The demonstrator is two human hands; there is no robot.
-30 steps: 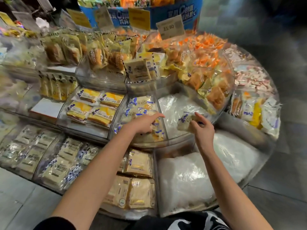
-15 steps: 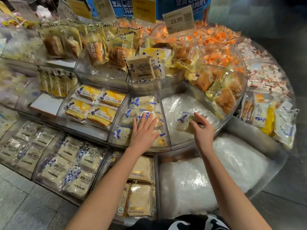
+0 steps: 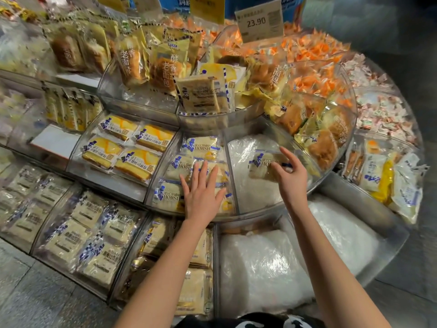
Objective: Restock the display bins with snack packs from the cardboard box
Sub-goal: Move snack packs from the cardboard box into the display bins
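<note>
My left hand (image 3: 203,192) lies flat with spread fingers on the blue-and-white snack packs (image 3: 201,147) that fill a clear wedge-shaped display bin on the middle tier. My right hand (image 3: 289,178) reaches into the neighbouring bin (image 3: 307,147), which is lined with white crumpled plastic (image 3: 248,195). It pinches the right end of one snack pack (image 3: 261,164) between thumb and fingers, and the pack lies low on the plastic. No cardboard box is in view.
The round tiered display holds yellow cake packs (image 3: 127,150) to the left and bread packs (image 3: 134,60) above. Orange packs (image 3: 314,55) sit near a price sign (image 3: 259,21). Lower bins hold pale packs (image 3: 94,233) and a white plastic filler (image 3: 260,268). Grey floor tiles surround the stand.
My left hand went from hovering to lying flat on the packs. My right hand carried the snack pack lower into the plastic-lined bin. The camera has moved closer.
</note>
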